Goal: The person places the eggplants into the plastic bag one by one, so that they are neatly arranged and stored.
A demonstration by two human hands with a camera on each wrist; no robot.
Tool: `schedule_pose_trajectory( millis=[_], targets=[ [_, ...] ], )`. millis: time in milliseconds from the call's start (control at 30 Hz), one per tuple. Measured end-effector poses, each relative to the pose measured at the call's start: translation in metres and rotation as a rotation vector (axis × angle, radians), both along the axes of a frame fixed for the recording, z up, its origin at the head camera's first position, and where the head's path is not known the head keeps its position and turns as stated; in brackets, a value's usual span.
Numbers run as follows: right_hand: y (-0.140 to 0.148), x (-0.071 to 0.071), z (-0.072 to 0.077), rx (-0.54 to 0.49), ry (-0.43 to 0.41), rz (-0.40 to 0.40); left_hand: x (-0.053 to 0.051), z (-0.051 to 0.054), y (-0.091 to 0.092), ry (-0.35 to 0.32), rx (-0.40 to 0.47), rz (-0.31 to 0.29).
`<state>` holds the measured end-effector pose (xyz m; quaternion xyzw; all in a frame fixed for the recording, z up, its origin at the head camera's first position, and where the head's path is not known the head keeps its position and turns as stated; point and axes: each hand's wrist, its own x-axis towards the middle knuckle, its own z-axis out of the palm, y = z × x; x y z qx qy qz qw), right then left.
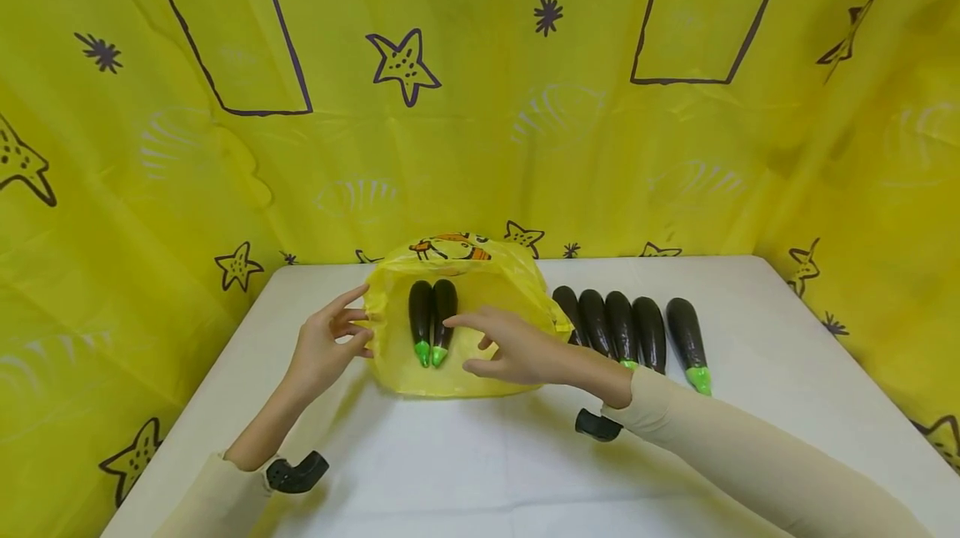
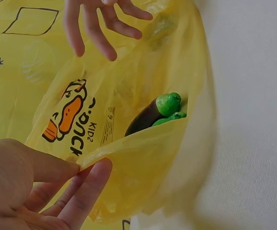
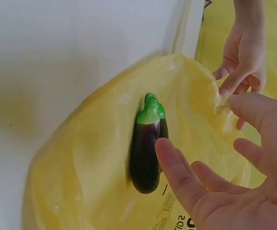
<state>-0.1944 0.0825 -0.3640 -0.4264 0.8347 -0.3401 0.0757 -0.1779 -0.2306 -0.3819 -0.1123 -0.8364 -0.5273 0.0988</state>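
Observation:
A yellow plastic bag lies on the table with its mouth facing the person. Inside it two dark eggplants with green ends rest side by side, one left of the other. My left hand pinches the bag's left edge between thumb and fingers, as the left wrist view also shows at the bag's rim. My right hand is at the bag's mouth, fingers spread and holding nothing, close to the eggplants; in the right wrist view its fingers appear beside an eggplant.
Right of the bag, several more eggplants lie in a row on the white table, with one a little apart at the right end. A yellow printed curtain hangs behind the table and at both sides.

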Motion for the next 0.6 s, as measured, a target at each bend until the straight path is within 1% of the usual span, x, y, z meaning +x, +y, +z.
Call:
schedule_pose_trajectory(
  millis=[67,133,300,467,533,600],
  targets=[
    [0.003,0.002,-0.001,-0.023,0.026,0.016,0.000,0.000,0.000,-0.001,0.002,0.003],
    [0.005,0.003,-0.002,-0.039,0.073,0.031,0.000,0.000,0.000,-0.003,0.002,0.005],
    [0.016,0.002,-0.007,-0.078,0.236,0.075,0.000,0.000,0.000,-0.010,-0.001,0.007],
    [0.029,0.002,-0.007,-0.077,0.413,0.073,-0.001,-0.001,0.000,-0.014,0.002,0.003],
    [0.035,0.003,-0.006,-0.067,0.483,0.059,-0.001,-0.001,0.000,-0.013,0.004,0.002],
    [0.040,0.003,-0.005,-0.067,0.535,0.048,-0.001,0.000,0.000,-0.011,0.004,0.001]
  ],
)
